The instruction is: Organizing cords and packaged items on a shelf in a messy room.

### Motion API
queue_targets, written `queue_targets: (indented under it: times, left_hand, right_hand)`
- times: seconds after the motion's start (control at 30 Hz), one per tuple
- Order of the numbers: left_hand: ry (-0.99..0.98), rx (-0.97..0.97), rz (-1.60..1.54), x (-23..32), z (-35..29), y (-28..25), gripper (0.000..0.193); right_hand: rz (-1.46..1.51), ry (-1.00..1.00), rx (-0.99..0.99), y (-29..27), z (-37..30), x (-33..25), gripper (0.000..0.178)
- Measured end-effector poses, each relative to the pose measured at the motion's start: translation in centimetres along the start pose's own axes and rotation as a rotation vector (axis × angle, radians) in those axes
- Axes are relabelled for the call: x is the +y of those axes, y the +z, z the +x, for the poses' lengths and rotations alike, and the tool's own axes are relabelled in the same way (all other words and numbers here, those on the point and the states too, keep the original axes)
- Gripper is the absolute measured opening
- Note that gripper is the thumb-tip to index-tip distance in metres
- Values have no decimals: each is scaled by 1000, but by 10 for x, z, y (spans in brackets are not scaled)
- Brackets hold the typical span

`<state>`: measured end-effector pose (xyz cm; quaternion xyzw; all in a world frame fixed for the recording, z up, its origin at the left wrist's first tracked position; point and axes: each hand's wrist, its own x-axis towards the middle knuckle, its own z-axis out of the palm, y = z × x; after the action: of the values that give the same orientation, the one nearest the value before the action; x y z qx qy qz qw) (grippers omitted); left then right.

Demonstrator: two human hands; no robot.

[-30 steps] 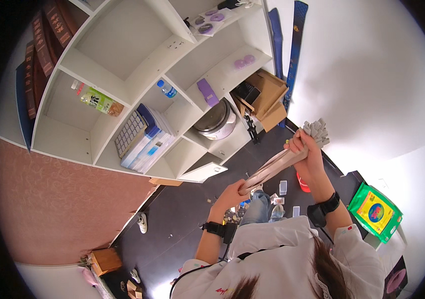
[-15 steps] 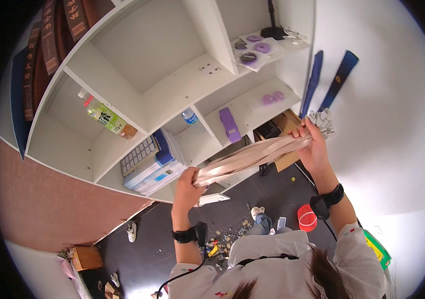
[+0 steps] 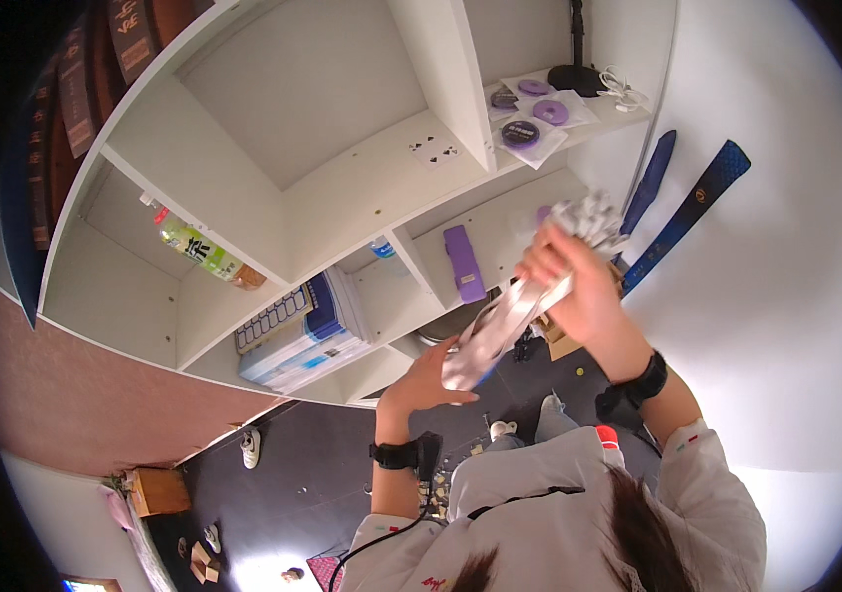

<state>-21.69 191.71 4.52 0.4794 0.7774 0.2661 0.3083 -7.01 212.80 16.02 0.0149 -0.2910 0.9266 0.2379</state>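
Observation:
A bundle of flat, pale beige-white straps [image 3: 502,333] is stretched between my hands in front of the shelves, sloping down to the left. My right hand [image 3: 574,286] is closed round its upper part. A cluster of white, curled ends [image 3: 588,219] sticks out above that fist, slightly blurred. At the lower end, my left hand [image 3: 424,380] has the straps between thumb and fingers. Its thumb reaches out straight under the bundle's end, and some of its fingers are hidden behind the straps. Both wrists wear black bands.
The white shelf unit [image 3: 332,212] holds a green-labelled bottle [image 3: 206,247], stacked books [image 3: 312,340], a purple case [image 3: 462,263] and bagged purple discs [image 3: 534,133]. Two dark blue long pieces [image 3: 692,212] lean on the right wall. Small debris [image 3: 440,488] and a red bucket [image 3: 606,435] are on the floor.
My hands have come closer together, and the strap bundle between them looks shorter and steeper. The right hand moved left, the left hand right and slightly down. The whole view has shifted a little.

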Motion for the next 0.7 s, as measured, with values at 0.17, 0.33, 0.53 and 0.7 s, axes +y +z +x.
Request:
queue_targets:
  times: [0.17,0.33,0.53,0.7]
  left_hand:
    - [332,154,-455,89,30,14,106]
    - [164,21,-870,123,68,58,75]
    - [29,50,-807,94,87,78,46]
    - [45,250,-932,81,91,54,48]
  right_hand:
    - [-137,236,12,4,-5,18,31]
    - [-154,207,39,-5,-4,-8,34]
    - [-20,-158,80,-49,-10,-63,30]
    - [36,-280,248,-101,-38,-70,19]
